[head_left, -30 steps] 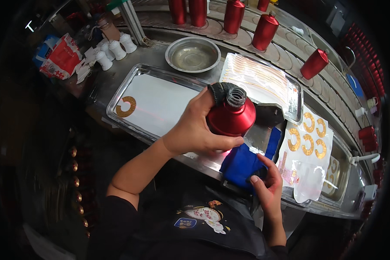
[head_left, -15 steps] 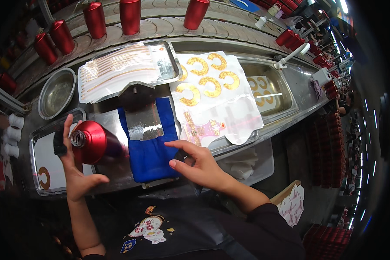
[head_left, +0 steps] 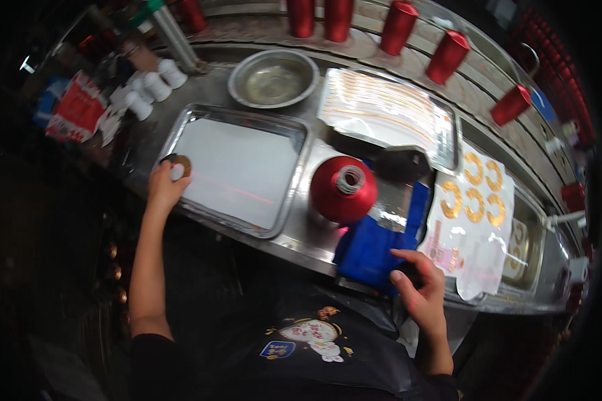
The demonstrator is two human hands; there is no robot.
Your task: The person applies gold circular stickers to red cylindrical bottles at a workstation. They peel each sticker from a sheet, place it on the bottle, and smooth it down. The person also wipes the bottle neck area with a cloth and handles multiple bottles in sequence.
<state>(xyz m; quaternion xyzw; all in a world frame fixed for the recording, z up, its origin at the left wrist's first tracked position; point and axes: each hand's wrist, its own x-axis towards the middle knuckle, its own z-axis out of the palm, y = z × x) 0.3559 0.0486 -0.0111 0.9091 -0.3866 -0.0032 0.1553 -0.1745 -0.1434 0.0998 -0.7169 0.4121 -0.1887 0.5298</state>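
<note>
My left hand [head_left: 165,186] reaches to the left end of a metal tray [head_left: 291,190] and pinches a gold C-shaped decal [head_left: 184,165] at its edge. Dark covers wrap the fingertips. A white sheet [head_left: 237,164] lies in that tray. My right hand [head_left: 423,289] hovers by the near right side of a blue cloth [head_left: 371,254], thumb and fingers apart, holding nothing. Between tray and cloth, a shiny red bottle [head_left: 338,200] shows its open threaded neck toward me. Neither hand touches the bottle.
Behind the tray sits a round metal bowl [head_left: 274,79]. Further right are a tray of striped sheets [head_left: 381,110], a white sheet with several gold C shapes [head_left: 471,230] and a sink [head_left: 532,267]. Red bottles [head_left: 448,57] stand along a conveyor [head_left: 368,67]; white spools [head_left: 156,87] are at left.
The view has swung left. My left hand has left the red bottle's side and moved to the decal in the left tray. My right hand stays open near the blue cloth.
</note>
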